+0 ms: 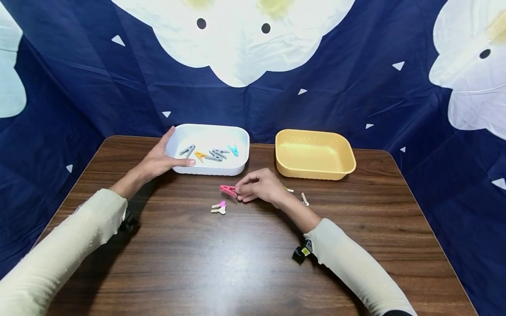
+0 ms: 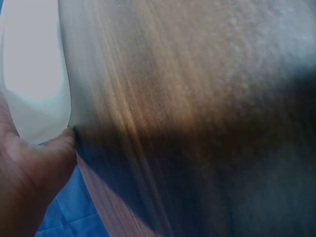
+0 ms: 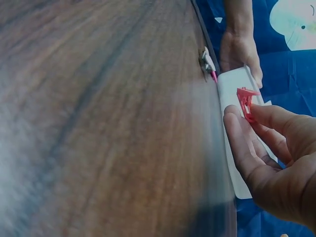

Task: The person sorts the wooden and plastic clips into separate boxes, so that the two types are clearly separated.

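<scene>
My right hand (image 1: 262, 188) pinches a red-pink plastic clothespin (image 1: 228, 189) between thumb and fingertips, above the table in front of the white tub. The clothespin (image 3: 246, 102) also shows in the right wrist view, tilted at the fingertips. At the left end of the white plastic tub (image 1: 209, 169), my left hand (image 1: 156, 160) holds it, with the thumb at the front rim and the fingers at the back corner. Inside the tub lie several grey clothespins (image 1: 189, 150), an orange one (image 1: 200, 155) and a turquoise one (image 1: 233, 150).
A yellow tub (image 1: 316, 173) stands to the right. Small wooden pegs with a pink heart (image 1: 222, 204) and a white heart (image 1: 222, 210) lie on the table (image 1: 166, 245). Another small peg (image 1: 304, 199) and a green one (image 1: 289, 189) lie past my right wrist. A blue patterned cloth (image 1: 257, 109) hangs behind.
</scene>
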{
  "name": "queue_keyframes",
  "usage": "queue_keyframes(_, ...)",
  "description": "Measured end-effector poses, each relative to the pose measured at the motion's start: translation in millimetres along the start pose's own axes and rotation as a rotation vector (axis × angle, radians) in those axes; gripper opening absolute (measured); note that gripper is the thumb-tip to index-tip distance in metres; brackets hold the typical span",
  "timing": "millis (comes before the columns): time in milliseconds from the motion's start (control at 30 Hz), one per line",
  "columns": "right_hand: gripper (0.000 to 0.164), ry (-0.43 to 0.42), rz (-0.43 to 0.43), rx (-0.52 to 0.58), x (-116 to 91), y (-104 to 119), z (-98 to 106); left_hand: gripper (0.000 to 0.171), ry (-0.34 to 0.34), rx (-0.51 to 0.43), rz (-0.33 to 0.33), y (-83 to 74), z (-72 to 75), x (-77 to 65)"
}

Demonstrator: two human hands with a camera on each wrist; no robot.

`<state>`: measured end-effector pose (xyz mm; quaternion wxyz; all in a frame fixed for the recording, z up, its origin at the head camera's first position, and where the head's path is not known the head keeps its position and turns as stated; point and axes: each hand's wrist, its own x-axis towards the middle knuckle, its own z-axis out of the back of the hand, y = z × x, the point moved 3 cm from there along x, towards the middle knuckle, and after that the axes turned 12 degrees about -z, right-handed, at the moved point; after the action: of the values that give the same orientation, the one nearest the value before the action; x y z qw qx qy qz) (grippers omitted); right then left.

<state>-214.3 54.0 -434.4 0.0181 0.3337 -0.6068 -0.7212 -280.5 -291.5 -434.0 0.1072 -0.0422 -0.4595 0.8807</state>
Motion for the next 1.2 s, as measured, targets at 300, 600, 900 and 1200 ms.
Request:
queue_keyframes(300,0.014,-0.008,0.051,-0.049,-3.6,13.6,0.6,0.149,-0.007,-0.005,-0.024,0.0,0.7,-0.9)
queue_keyframes(600,0.013,-0.031,0.074,-0.083,-6.7,29.2,-1.2,0.148,-0.007,-0.030,-0.029,2.3,-1.0,0.1)
queue_keyframes(900,0.011,-0.080,0.127,-0.071,-3.9,47.6,3.7,0.148,-0.011,-0.024,-0.037,1.0,-0.3,1.1)
queue_keyframes(1200,0.011,-0.132,0.142,-0.043,5.0,57.2,10.3,0.148,-0.004,-0.001,-0.023,3.5,-0.3,0.8)
